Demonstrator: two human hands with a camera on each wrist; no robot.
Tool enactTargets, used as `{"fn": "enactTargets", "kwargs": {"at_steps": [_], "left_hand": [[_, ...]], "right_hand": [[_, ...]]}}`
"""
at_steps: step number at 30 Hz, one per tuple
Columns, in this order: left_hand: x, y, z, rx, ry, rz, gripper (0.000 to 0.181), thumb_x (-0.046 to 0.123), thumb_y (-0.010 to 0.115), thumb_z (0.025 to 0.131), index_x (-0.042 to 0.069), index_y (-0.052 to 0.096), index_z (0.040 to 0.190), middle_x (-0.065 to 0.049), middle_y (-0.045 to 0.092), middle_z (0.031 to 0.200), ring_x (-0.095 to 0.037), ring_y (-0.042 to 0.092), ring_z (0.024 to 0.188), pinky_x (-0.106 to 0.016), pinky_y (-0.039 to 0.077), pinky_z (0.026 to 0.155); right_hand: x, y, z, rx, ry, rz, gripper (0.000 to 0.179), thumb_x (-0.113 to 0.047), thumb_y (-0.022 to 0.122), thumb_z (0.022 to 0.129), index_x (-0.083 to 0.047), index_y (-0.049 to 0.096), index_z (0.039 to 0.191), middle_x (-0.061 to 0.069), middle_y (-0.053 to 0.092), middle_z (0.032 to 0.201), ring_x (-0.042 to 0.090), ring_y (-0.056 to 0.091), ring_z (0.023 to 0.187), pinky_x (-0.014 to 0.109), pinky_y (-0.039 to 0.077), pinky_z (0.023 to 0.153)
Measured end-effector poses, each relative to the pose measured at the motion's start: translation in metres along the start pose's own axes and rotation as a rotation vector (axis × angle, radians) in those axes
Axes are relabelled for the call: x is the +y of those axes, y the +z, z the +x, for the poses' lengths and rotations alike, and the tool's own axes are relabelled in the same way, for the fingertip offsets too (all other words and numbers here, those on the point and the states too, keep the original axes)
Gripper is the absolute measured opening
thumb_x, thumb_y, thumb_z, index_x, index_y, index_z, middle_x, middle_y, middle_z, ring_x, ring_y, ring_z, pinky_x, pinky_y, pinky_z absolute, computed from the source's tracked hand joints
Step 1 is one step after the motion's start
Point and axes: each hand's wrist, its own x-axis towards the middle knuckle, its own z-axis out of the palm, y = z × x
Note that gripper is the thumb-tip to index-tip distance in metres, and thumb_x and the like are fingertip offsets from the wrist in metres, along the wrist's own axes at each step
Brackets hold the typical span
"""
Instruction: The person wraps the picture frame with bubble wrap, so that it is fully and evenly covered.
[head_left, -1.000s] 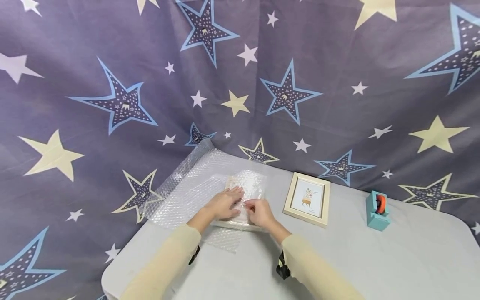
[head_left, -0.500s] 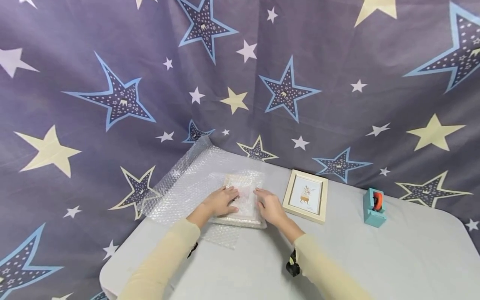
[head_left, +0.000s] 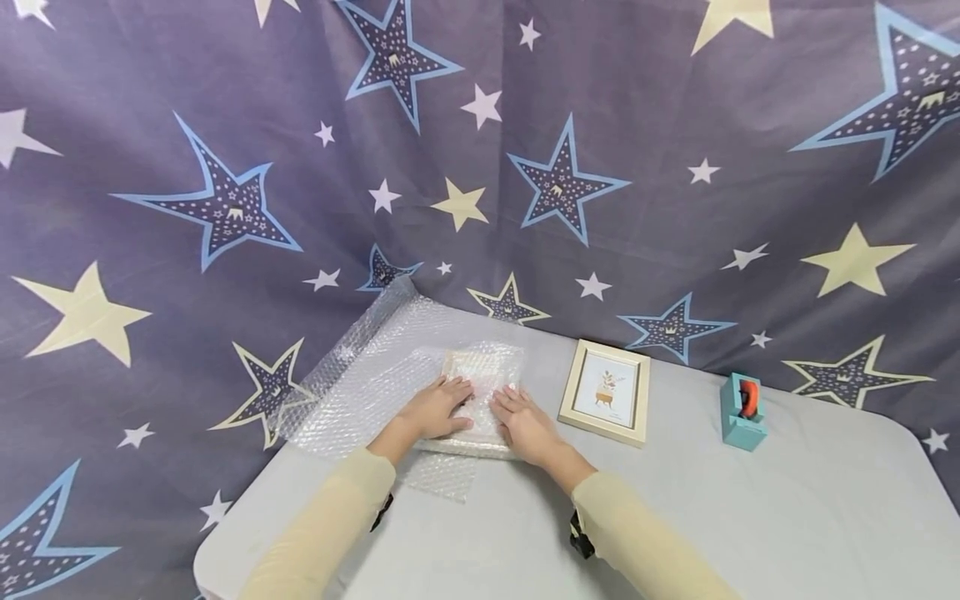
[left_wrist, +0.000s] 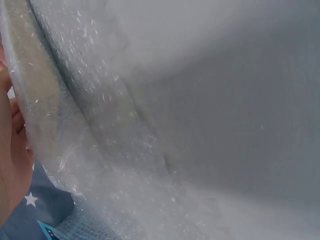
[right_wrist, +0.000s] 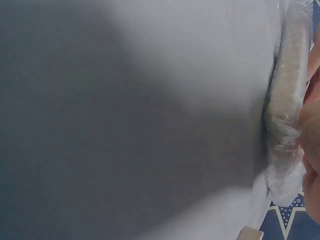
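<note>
A light wooden picture frame (head_left: 483, 364) lies under clear bubble wrap (head_left: 352, 408), which spreads out to its left. Flat on the wrapped frame's left part rests my left hand (head_left: 437, 408), its fingers extended. My right hand (head_left: 529, 429) presses on the right part with fingers stretched out, close to the left one. In the left wrist view the wrapped frame's edge (left_wrist: 37, 75) shows beside part of my left hand (left_wrist: 15, 160). The right wrist view has the wrapped side of the frame (right_wrist: 290, 75) and some of my right hand (right_wrist: 311, 155).
A second picture frame (head_left: 566, 398), unwrapped, lies face up to the right with a plant picture. Farther right stands a teal tape dispenser (head_left: 742, 432) with an orange roll. The white table (head_left: 675, 508) meets a star-patterned curtain (head_left: 465, 100) behind.
My right hand goes from pinching at the wrap, over to the frame's right edge, and then back onto its top with flat fingers. The left hand stays on the wrap.
</note>
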Motion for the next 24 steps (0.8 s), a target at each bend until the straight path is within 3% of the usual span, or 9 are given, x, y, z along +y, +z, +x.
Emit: {"fn": "enactTargets", "kwargs": {"at_steps": [7,12,14,18,24], "left_hand": [[0.003,-0.002,-0.001,0.054,-0.051,-0.108,0.065,0.043,0.064,0.088,0.006,0.048,0.14,-0.012,0.048,0.147,-0.03,0.039,0.142,-0.049,0.02,0.124],[-0.004,-0.007,-0.005,0.194,-0.18,-0.13,0.056,0.038,0.065,0.088,0.004,0.055,0.132,-0.015,0.056,0.139,-0.032,0.049,0.134,-0.051,0.026,0.121],[-0.012,-0.01,-0.009,0.251,-0.265,-0.125,0.053,0.036,0.064,0.089,0.003,0.057,0.13,-0.016,0.059,0.135,-0.034,0.054,0.128,-0.052,0.031,0.118],[-0.034,-0.016,-0.024,0.304,-0.472,-0.122,0.049,0.031,0.061,0.09,-0.001,0.057,0.128,-0.021,0.061,0.129,-0.042,0.059,0.117,-0.053,0.045,0.106],[-0.068,-0.023,-0.052,0.206,-0.796,-0.085,0.047,0.03,0.053,0.092,-0.006,0.057,0.122,-0.029,0.063,0.119,-0.047,0.061,0.109,-0.055,0.052,0.092]], "right_hand": [[-0.001,-0.006,0.007,-0.111,0.028,-0.032,0.038,-0.012,0.061,0.09,-0.002,0.06,0.127,0.016,0.058,0.137,0.035,0.049,0.134,0.052,0.036,0.115],[-0.003,-0.014,0.014,-0.159,0.021,-0.067,0.038,-0.014,0.061,0.091,-0.002,0.06,0.126,0.016,0.059,0.135,0.035,0.05,0.133,0.052,0.038,0.114],[-0.003,-0.016,0.016,-0.166,0.024,-0.071,0.039,-0.013,0.061,0.091,-0.001,0.06,0.127,0.016,0.059,0.136,0.035,0.05,0.133,0.051,0.037,0.114],[-0.004,-0.017,0.015,-0.174,0.032,-0.083,0.039,-0.014,0.061,0.092,-0.001,0.059,0.128,0.015,0.059,0.136,0.034,0.05,0.134,0.05,0.037,0.115],[-0.004,-0.015,0.012,-0.164,0.027,-0.075,0.038,-0.013,0.061,0.092,-0.001,0.059,0.128,0.015,0.059,0.136,0.034,0.05,0.133,0.05,0.037,0.115]]}}
